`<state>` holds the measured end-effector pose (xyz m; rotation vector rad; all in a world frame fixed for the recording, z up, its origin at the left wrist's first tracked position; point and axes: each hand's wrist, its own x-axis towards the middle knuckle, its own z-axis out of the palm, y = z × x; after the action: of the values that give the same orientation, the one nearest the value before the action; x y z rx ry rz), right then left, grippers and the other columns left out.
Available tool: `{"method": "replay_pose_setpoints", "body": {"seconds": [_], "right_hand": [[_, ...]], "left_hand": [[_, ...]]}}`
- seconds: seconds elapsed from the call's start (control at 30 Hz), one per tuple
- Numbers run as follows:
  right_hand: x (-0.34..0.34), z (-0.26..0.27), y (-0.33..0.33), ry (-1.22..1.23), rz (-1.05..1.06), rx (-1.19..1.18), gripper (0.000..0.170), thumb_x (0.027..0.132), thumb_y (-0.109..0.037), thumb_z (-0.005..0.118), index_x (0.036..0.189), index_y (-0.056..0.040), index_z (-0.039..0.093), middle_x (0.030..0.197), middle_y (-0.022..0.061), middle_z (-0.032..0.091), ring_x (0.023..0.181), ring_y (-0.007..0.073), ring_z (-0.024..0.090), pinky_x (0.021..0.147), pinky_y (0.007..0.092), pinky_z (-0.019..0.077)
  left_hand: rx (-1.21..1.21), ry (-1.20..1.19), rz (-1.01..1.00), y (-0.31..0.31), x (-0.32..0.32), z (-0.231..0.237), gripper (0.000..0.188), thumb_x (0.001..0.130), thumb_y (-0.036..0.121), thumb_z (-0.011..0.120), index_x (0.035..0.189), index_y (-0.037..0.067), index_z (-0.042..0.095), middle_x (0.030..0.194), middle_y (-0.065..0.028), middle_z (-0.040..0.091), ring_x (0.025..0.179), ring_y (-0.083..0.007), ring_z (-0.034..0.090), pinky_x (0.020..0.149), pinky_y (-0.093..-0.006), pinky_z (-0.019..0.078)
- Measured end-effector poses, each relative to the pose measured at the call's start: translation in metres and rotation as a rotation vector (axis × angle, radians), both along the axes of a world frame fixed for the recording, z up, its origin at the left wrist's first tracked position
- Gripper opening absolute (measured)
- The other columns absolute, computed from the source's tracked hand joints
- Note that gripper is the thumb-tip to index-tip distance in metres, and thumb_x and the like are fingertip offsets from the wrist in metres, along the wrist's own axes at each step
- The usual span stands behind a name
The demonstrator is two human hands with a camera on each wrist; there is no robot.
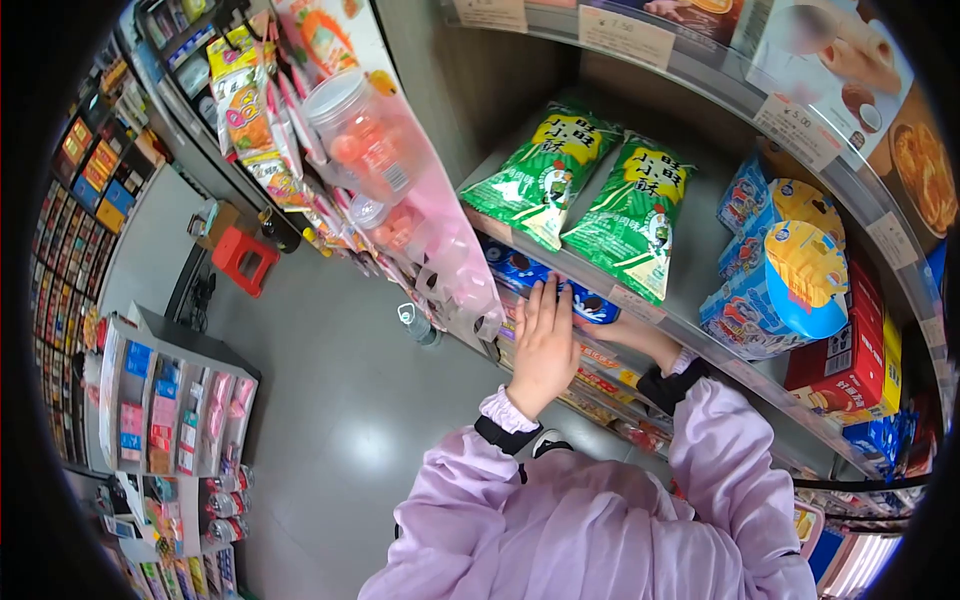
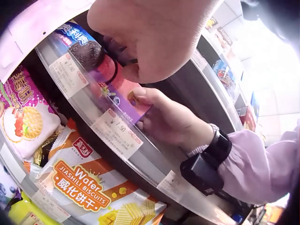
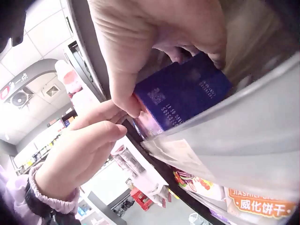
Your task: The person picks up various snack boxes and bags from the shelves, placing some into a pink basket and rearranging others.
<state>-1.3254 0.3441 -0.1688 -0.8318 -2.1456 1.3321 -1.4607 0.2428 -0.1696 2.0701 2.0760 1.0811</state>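
An Oreo box, blue at one end and pink and purple along its face, sits on a shelf behind a clear price-tag rail. My right hand grips the box's dark blue end, thumb on one side and fingers over the other. In the head view, straight fingers of my left hand lie over blue Oreo packaging. Beside it, my right hand reaches under the shelf edge, its fingers partly hidden. The left wrist view shows my left hand close over the box's top edge.
Two green snack bags lie on the shelf above, with blue-and-yellow tubs farther right. Wafer biscuit packs fill the shelf below. A pink display panel with clear jars stands to the left. A red stool is on the floor.
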Motion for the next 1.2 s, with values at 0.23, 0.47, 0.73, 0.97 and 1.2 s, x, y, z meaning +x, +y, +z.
{"method": "replay_pose_setpoints", "body": {"seconds": [0.23, 0.47, 0.73, 0.97, 1.2], "right_hand": [[-0.013, -0.02, 0.011, 0.031, 0.098, -0.102, 0.068, 0.068, -0.041, 0.069, 0.12, -0.0034, 0.044, 0.118, 0.0135, 0.048, 0.105, 0.0206, 0.047, 0.088, 0.0301, 0.0375], [0.006, -0.043, 0.02, -0.065, 0.11, 0.0, 0.076, 0.069, -0.046, 0.069, 0.124, -0.002, 0.04, 0.123, 0.0143, 0.044, 0.113, 0.021, 0.04, 0.095, 0.0303, 0.0312], [0.009, -0.047, 0.019, 0.072, -0.002, 0.393, 0.059, 0.074, -0.025, 0.068, 0.119, 0.0005, 0.042, 0.112, 0.0121, 0.051, 0.104, 0.0191, 0.047, 0.091, 0.0313, 0.0376], [0.008, -0.042, 0.016, 0.053, -0.033, 0.345, 0.058, 0.075, -0.026, 0.067, 0.12, 0.0007, 0.041, 0.114, 0.0136, 0.05, 0.106, 0.0212, 0.046, 0.092, 0.0323, 0.0367], [0.005, -0.043, 0.008, 0.06, -0.046, 0.318, 0.058, 0.076, -0.027, 0.065, 0.121, 0.0009, 0.04, 0.116, 0.0152, 0.048, 0.108, 0.0234, 0.045, 0.092, 0.0333, 0.0358]], "left_hand": [[-0.031, 0.036, 0.032, 0.003, -0.008, -0.004, 0.062, 0.066, 0.005, 0.053, 0.125, -0.004, 0.033, 0.133, -0.0226, 0.027, 0.126, -0.0384, 0.022, 0.103, -0.0483, 0.0162], [-0.045, 0.065, 0.03, 0.004, -0.01, -0.004, 0.064, 0.065, 0.005, 0.054, 0.125, -0.005, 0.033, 0.134, -0.0228, 0.026, 0.126, -0.0374, 0.022, 0.102, -0.0484, 0.0171], [-0.042, 0.095, 0.028, 0.004, -0.01, -0.004, 0.061, 0.068, 0.006, 0.053, 0.125, -0.005, 0.032, 0.131, -0.0253, 0.028, 0.125, -0.0404, 0.022, 0.103, -0.049, 0.0154], [-0.033, 0.127, 0.014, 0.004, -0.013, -0.003, 0.06, 0.069, 0.007, 0.051, 0.124, -0.006, 0.032, 0.13, -0.0273, 0.028, 0.124, -0.0421, 0.023, 0.102, -0.0504, 0.0178], [-0.045, 0.187, 0.047, 0.005, -0.009, -0.001, 0.06, 0.069, 0.008, 0.051, 0.124, -0.007, 0.032, 0.128, -0.0283, 0.03, 0.123, -0.0427, 0.024, 0.102, -0.0507, 0.0181]]}}
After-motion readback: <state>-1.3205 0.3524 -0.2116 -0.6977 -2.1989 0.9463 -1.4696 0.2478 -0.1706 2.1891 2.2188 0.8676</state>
